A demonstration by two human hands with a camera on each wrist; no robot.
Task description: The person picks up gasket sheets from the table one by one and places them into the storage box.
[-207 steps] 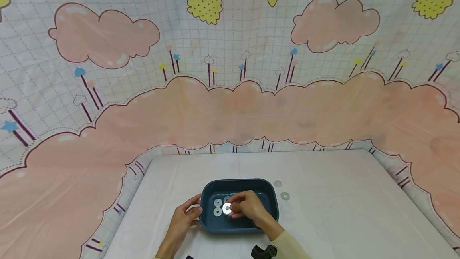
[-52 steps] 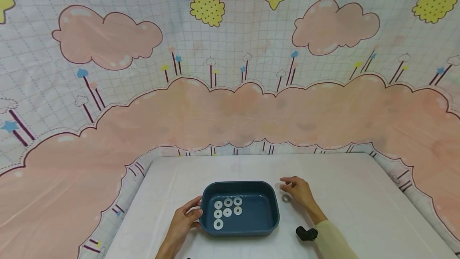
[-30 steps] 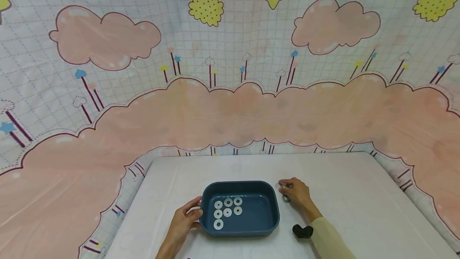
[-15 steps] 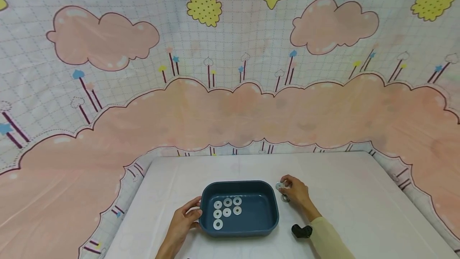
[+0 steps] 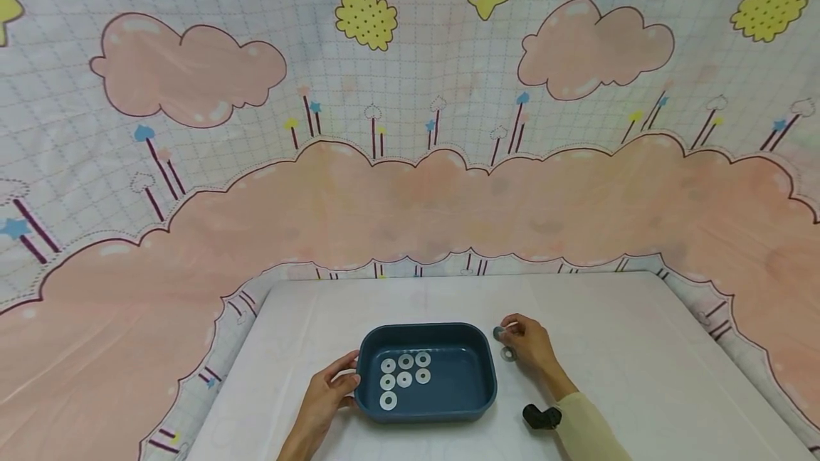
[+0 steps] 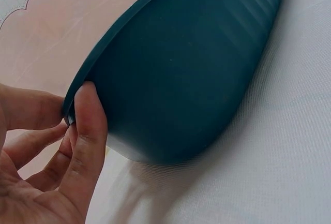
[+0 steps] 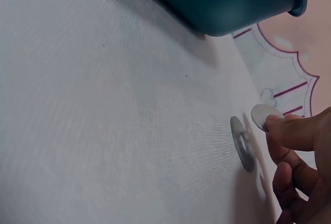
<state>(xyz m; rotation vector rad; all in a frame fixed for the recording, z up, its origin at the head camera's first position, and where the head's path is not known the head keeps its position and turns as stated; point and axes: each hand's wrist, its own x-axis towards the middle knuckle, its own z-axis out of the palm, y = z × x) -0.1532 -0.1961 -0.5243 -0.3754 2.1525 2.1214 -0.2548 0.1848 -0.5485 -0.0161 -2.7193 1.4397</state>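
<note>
My left hand (image 5: 323, 393) holds the left end of a dark blue rectangular tray (image 5: 442, 417); in the left wrist view its fingers and thumb pinch the rim (image 6: 111, 35). Several flat metal washers (image 5: 383, 401) lie in rows in the tray's left half. Beyond the tray's right end, my right hand (image 5: 533, 344) pinches one washer (image 7: 260, 114) between thumb and fingertips, raised off the table in the right wrist view. Just below that hand, another washer (image 7: 236, 132) lies flat on the white cloth.
A white cloth covers the table (image 5: 615, 347). Behind it hangs a printed curtain (image 5: 448, 205) with clouds and stars. A black device (image 5: 542, 417) sits at my right wrist, by the pale yellow sleeve (image 5: 589, 429).
Several seconds ago my right hand was over the tray, which held fewer washers. Since then it has moved right and picked a washer off the cloth. The left hand keeps its place.
</note>
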